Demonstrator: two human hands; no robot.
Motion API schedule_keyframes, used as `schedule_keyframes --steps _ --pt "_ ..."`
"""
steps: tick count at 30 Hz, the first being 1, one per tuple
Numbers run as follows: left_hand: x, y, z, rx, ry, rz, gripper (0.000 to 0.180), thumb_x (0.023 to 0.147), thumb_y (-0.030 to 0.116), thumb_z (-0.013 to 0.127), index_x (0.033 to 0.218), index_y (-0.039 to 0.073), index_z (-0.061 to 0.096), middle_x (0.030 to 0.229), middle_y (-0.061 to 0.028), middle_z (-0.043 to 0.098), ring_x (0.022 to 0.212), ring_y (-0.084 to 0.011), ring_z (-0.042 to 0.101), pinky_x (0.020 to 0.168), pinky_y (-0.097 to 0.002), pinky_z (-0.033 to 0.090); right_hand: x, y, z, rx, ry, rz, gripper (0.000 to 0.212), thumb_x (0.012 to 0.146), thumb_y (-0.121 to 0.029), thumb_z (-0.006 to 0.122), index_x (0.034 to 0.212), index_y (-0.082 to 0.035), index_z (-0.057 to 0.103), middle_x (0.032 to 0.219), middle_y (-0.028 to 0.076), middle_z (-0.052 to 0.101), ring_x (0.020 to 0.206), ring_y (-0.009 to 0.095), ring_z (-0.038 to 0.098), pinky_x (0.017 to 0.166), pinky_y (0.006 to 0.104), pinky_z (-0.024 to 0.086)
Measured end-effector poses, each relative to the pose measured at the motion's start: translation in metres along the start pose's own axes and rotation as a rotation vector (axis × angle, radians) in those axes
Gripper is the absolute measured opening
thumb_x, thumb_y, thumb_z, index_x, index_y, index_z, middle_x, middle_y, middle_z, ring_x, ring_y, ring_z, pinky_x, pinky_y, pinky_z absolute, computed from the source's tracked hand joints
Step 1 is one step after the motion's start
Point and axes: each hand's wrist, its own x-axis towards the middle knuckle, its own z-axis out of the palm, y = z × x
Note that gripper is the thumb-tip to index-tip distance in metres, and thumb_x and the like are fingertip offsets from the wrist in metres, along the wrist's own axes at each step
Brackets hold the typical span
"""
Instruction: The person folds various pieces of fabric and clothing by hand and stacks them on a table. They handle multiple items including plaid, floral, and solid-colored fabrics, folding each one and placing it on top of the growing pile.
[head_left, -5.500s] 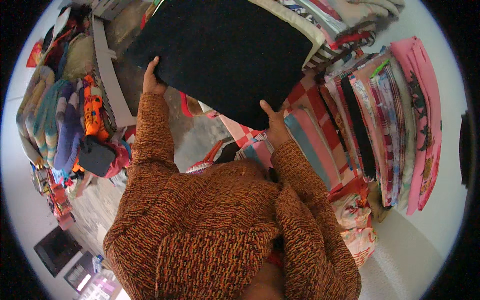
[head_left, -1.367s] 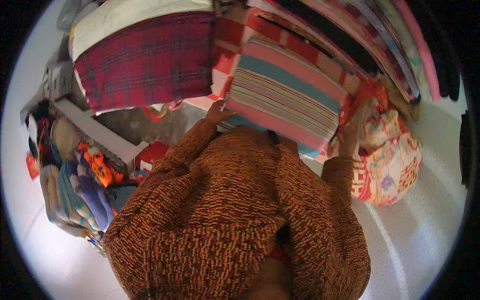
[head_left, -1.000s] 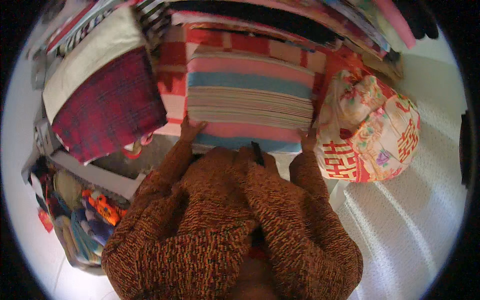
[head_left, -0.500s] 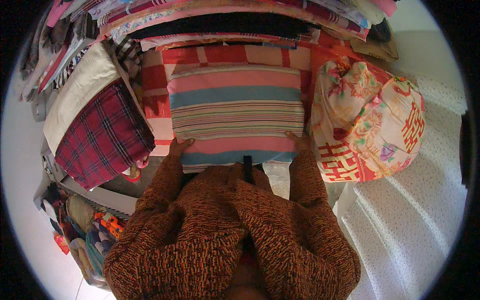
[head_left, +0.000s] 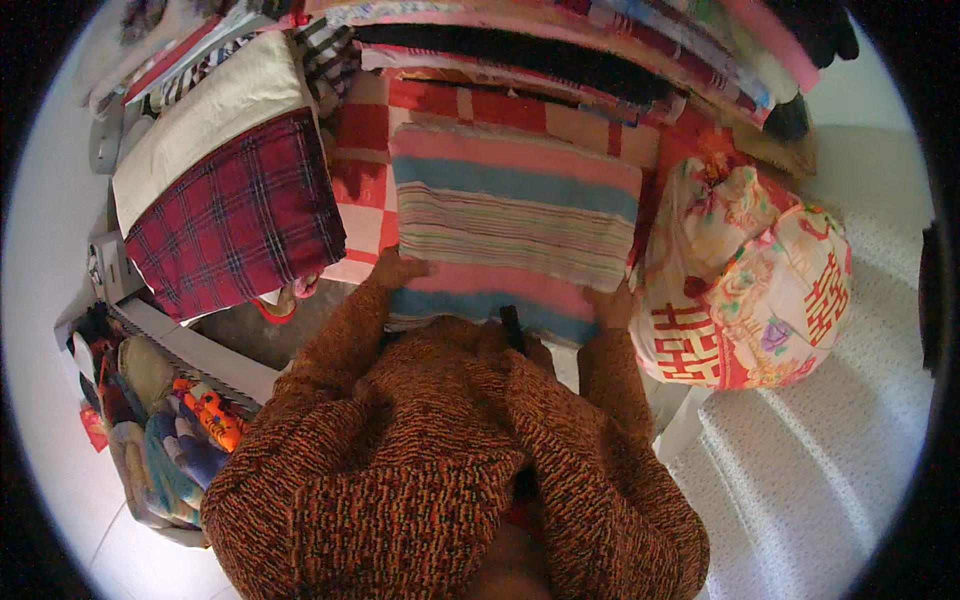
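A folded striped cloth point(head_left: 515, 225) in pink, blue and cream, with thin lines across its middle, lies flat in front of me. My left hand point(head_left: 402, 268) grips its near left edge, thumb on top and the other fingers mostly hidden. At the near right edge, my right hand point(head_left: 608, 300) holds the cloth the same way, partly in shadow. Beneath and beyond the cloth spreads a red and white checked blanket point(head_left: 362, 190). The cloth's near edge comes close to my body.
To the left lies a folded dark red plaid cloth point(head_left: 240, 215) with a cream part. A floral bundle point(head_left: 750, 280) sits close by my right hand. Stacked folded textiles point(head_left: 520, 55) line the far side. A bag of soft items point(head_left: 165, 420) stands at lower left.
The whole view has turned slightly, so the striped cloth now appears farther right and tilted down to the right. Both hands keep their places at its edges.
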Motion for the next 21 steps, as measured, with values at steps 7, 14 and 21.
schedule_keyframes --steps 7,14,21 --pt "-0.069 0.192 -0.010 0.276 -0.094 0.444 0.065 0.066 0.036 0.073 0.117 0.000 0.053 0.111 -0.0228 0.058 0.103 -0.0382 0.055 0.087 -0.0432 0.044 -0.083 -0.023 -0.079 0.337 0.027 -0.102 0.070 0.062 -0.023 0.080 0.120 0.000 0.050 0.110 0.013 0.058 0.096 0.026 0.056 0.082 0.0379 0.048" --pt "-0.111 0.368 0.004 0.208 -0.222 1.170 0.073 0.065 0.034 0.072 0.125 0.002 0.045 0.113 -0.0241 0.054 0.106 -0.0407 0.051 0.087 -0.0446 0.043 -0.192 -0.076 -0.240 0.565 0.546 -0.365 0.063 0.057 -0.003 0.069 0.117 0.003 0.052 0.097 0.010 0.062 0.087 0.020 0.059 0.079 0.0314 0.048" --pt "-0.163 0.554 -0.044 0.451 0.058 1.614 0.046 0.067 0.029 0.067 0.104 0.005 0.058 0.099 -0.0196 0.060 0.094 -0.0350 0.057 0.075 -0.0435 0.048 -0.231 -0.116 -0.392 0.508 1.018 -0.663 0.069 0.073 -0.025 0.069 0.129 0.003 0.039 0.122 0.017 0.049 0.106 0.026 0.051 0.091 0.0402 0.042"
